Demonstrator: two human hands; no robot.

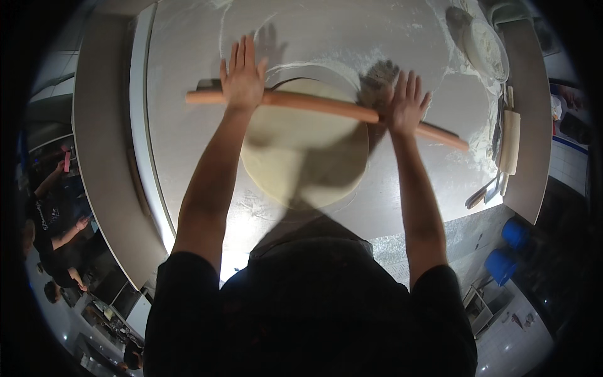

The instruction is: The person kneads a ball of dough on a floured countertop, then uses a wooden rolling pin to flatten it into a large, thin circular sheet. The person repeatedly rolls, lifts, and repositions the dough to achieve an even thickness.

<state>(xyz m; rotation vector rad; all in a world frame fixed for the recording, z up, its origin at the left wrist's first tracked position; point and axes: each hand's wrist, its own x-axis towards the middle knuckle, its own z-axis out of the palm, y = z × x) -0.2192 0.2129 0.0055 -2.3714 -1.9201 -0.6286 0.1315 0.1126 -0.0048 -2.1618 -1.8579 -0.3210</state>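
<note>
A long wooden rolling pin (320, 104) lies at a slant across the upper part of a round, flat sheet of dough (306, 160) on the floured worktop (188, 141). My left hand (243, 80) rests flat on the pin left of the dough, fingers stretched out and pointing away from me. Over the pin's right part, beyond the dough's edge, my right hand (406, 106) lies palm down with its fingers extended. Neither hand is wrapped around the pin. Shadows fall across the dough, and part of its far edge shows beyond the pin.
A bowl of flour (487, 49) stands at the far right. Below it, a thicker rolling pin (510, 143) and a wooden-handled tool (478, 197) lie along the right edge by a raised board (530, 122). Blue containers (501, 266) are beyond the table. Several people work at far left.
</note>
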